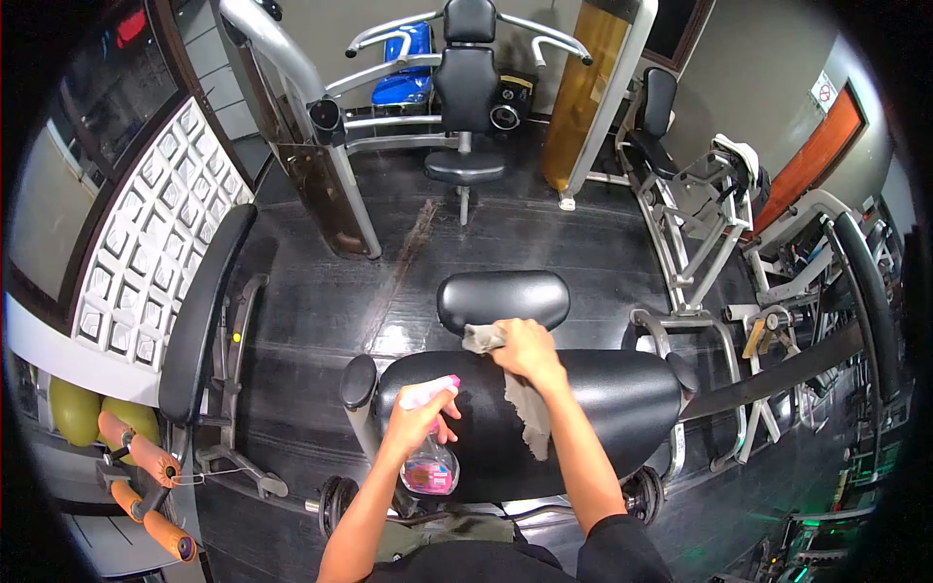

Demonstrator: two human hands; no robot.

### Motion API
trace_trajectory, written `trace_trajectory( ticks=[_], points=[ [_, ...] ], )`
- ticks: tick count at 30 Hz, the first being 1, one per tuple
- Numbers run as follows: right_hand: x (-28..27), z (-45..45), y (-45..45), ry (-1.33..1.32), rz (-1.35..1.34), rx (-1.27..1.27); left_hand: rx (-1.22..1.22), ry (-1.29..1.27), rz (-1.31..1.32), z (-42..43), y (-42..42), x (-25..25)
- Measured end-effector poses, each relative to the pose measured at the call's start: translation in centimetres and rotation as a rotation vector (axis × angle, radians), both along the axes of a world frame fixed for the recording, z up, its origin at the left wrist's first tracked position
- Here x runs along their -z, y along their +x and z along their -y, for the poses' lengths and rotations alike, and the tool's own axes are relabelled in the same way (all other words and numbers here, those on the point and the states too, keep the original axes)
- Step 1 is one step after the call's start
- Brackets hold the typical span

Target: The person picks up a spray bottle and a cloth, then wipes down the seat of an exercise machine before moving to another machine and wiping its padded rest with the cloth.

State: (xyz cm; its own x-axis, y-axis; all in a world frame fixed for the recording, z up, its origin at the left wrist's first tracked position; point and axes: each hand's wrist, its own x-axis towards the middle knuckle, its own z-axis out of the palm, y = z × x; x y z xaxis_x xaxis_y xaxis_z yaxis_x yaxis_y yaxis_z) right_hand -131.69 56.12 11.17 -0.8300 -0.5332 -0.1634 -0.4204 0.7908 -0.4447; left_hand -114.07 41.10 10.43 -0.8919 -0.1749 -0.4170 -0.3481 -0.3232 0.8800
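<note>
My left hand is wrapped round the neck of a spray bottle, a clear one with a pink-and-white trigger head and a pink label. The bottle is over the left part of a wide black padded bench. A grey-beige cloth is gripped in my right hand, near the bench's far edge. One end of the cloth bunches out past my fingers and the rest trails down over the bench. Just beyond stands a smaller black pad.
A barbell with weight plates lies below the bench, close to my body. A long black bench stands at left. Ahead is a machine with a black seat. Metal gym frames line the right side.
</note>
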Motion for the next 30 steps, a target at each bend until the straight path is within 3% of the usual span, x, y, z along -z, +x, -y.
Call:
trace_trajectory(
  ticks=[4, 6, 9, 12, 15, 17, 25, 30],
  points=[
    [0.7, 0.5, 1.3, -0.08, -0.06, -0.073, -0.003, 0.001, -0.001, 0.0, 0.0, 0.0],
    [-1.0, -1.1, 1.8, -0.228, 0.104, -0.127, -0.008, 0.004, -0.002, 0.0, 0.0, 0.1],
    [-3.1, -4.2, 2.1, -0.215, 0.232, -0.093, -0.011, 0.002, -0.007, 0.0, 0.0, 0.1],
    [-3.0, -7.0, 1.5, -0.085, 0.031, 0.046, -0.01, -0.008, -0.006, -0.1, 0.0, -0.3],
    [-2.5, -7.7, 0.2, -0.043, 0.011, 0.158, -0.007, -0.016, 0.0, -0.2, -0.1, -0.4],
    [-0.9, -7.3, 0.7, -0.003, -0.134, 0.052, -0.005, -0.023, 0.005, 0.1, -0.2, -0.2],
    [-4.3, -5.8, 8.3, -0.227, -0.091, -0.135, -0.029, 0.024, -0.031, 0.2, 0.0, 0.5],
    [-4.1, -8.0, 6.8, -0.122, -0.15, 0.125, -0.042, 0.015, -0.044, 0.0, -0.1, 0.5]
  ],
)
